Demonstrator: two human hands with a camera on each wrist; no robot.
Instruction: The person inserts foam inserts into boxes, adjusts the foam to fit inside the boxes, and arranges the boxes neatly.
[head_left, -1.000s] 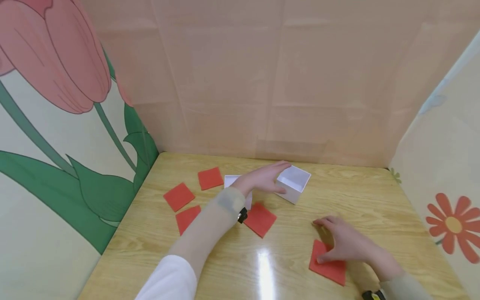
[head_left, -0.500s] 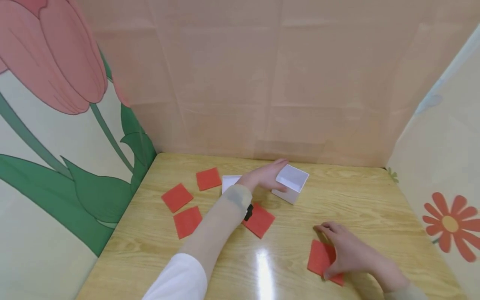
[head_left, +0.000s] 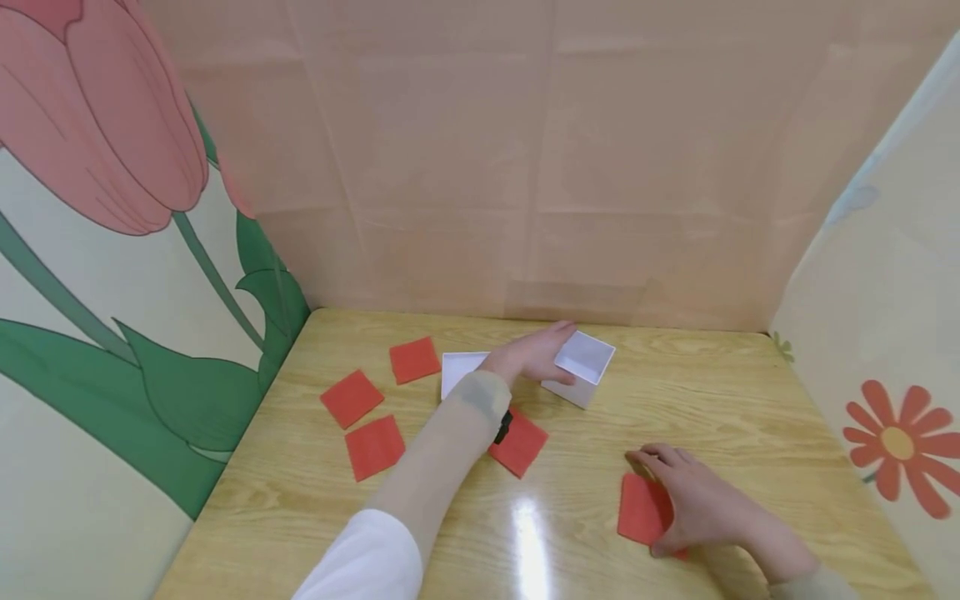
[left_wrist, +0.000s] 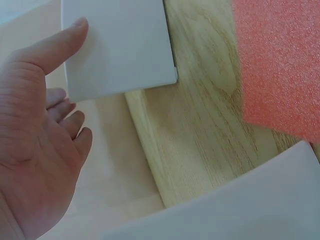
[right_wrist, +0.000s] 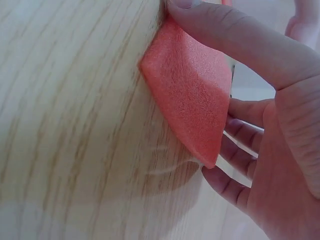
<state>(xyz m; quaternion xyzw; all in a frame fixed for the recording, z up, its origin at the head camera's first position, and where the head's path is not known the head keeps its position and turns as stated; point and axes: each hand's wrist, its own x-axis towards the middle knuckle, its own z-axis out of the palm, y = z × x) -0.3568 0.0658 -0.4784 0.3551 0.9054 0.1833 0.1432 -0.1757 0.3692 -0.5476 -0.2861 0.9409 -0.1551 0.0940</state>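
In the head view my left hand (head_left: 536,354) grips a white open-topped box (head_left: 588,357) by its left corner. The left wrist view shows the thumb flat on one wall of that box (left_wrist: 120,47), the other fingers curled past its far side. At the front right, my right hand (head_left: 701,500) holds a red foam square (head_left: 641,508) by opposite edges. Close up in the right wrist view, the foam square (right_wrist: 192,95) bows upward between thumb and fingers, one corner low against the tabletop. The palm covers part of it in the head view.
Several more red foam squares lie flat, including one at the back left (head_left: 415,360) and one partly under the left forearm (head_left: 522,446). A second white box (head_left: 459,371) stands behind that forearm. A pink-brown sheet (head_left: 450,167) backs the wooden table (head_left: 577,517).
My left hand has come slightly right, onto the white box. My right thumb has slid down to the near edge of the foam square, which now bends up. The head view shifts a little.
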